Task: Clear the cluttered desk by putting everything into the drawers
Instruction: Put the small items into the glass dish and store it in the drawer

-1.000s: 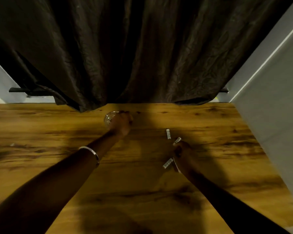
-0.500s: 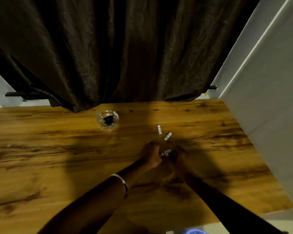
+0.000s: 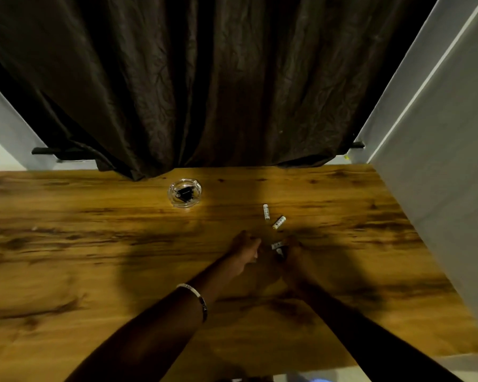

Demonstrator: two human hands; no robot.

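Nearest the camera, two bare forearms are seen reaching forward over the wooden desk [image 3: 66, 271], the left one ringed by a bangle [image 3: 198, 297] at the wrist. The left hand [image 3: 244, 250] is held just at 9 o'clock of the right hand [image 3: 294, 255], the two nearly meeting over the desktop. The left hand's fingers are curled inward; whether anything is held inside them cannot be told. The right hand's fingers are bent around small white batteries [image 3: 278, 247], whose ends are seen protruding at the 10 o'clock side of that hand; the grip is deep in shadow and its detail is unclear.

Just beyond the hands, toward 12 o'clock, two more loose batteries are found lying flat on the wood: a slanted battery [image 3: 279, 222] nearer, and an upright-pointing battery [image 3: 266, 211] close beside it at 11 o'clock, apart from both hands.

Farther off, toward 10 o'clock, a glass ashtray [image 3: 184, 192] is set near the rear edge, with a dark object [image 3: 185, 192] lying inside it.

Behind the desk a dark curtain [image 3: 204, 78] is hung, and a pale wall [image 3: 439, 161] is seen at 3 o'clock.
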